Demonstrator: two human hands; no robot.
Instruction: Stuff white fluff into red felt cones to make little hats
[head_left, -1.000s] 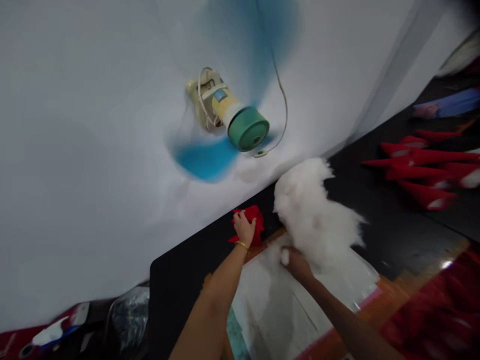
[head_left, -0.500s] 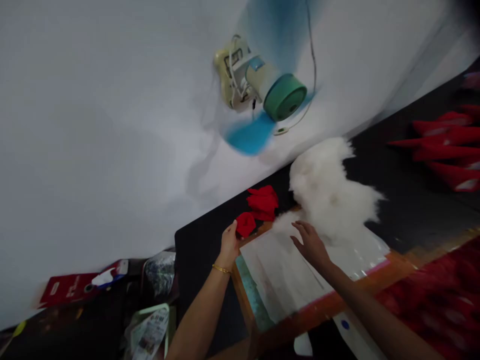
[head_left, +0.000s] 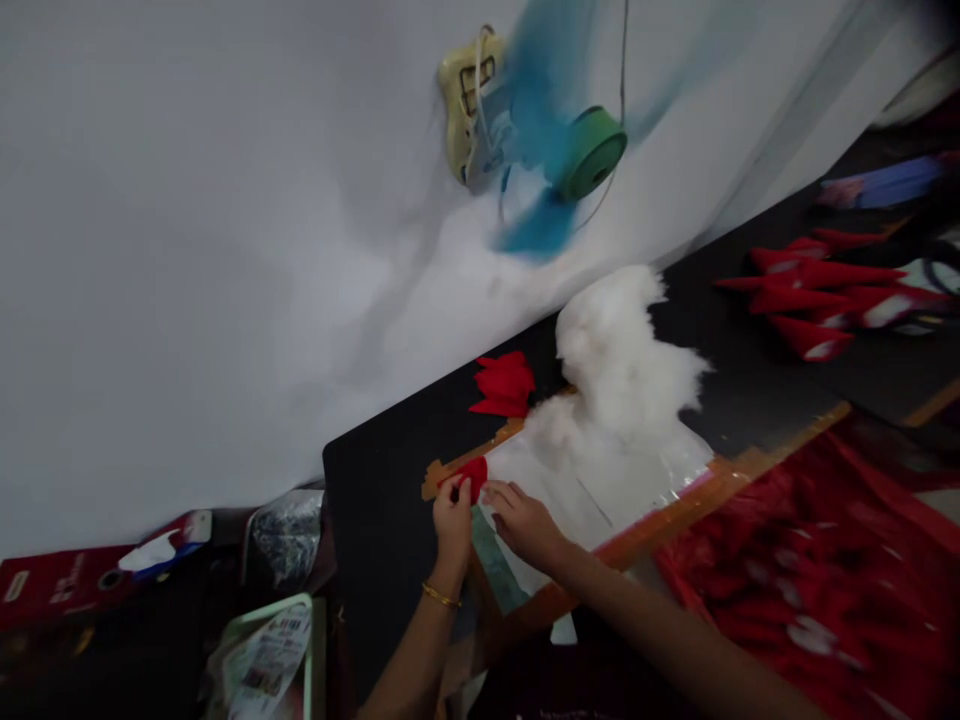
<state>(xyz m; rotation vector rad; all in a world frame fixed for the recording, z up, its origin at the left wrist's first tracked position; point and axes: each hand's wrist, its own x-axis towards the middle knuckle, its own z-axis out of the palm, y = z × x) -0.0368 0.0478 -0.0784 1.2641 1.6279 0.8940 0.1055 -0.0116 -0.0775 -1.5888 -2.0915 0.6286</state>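
Observation:
Between thumb and fingers, my left hand (head_left: pixel 452 515) grips a small red fabric piece (head_left: pixel 474 474) above the table's left part. My right hand (head_left: pixel 519 515) is close beside it, fingers bent together at the piece's right edge. Something small and whitish may be at its fingertips, but I cannot make it out. A big heap of white fluffy stuffing (head_left: pixel 615 360) lies on a white sheet (head_left: pixel 559 490) taped to the table. Behind my left hand is a small pile of red fabric pieces (head_left: pixel 504 384).
A wall fan (head_left: pixel 592 155) with blurred blue blades hangs above the black table (head_left: pixel 390 440). Red cone-shaped pieces (head_left: pixel 817 290) lie at the far right. Lower right is a red bag (head_left: pixel 825 560) of red and white items. A green-rimmed bin (head_left: pixel 319 640) stands lower left.
My right hand has moved left from the stuffing to the red piece. My left hand has brought the piece nearer to me. The view has shifted to the right.

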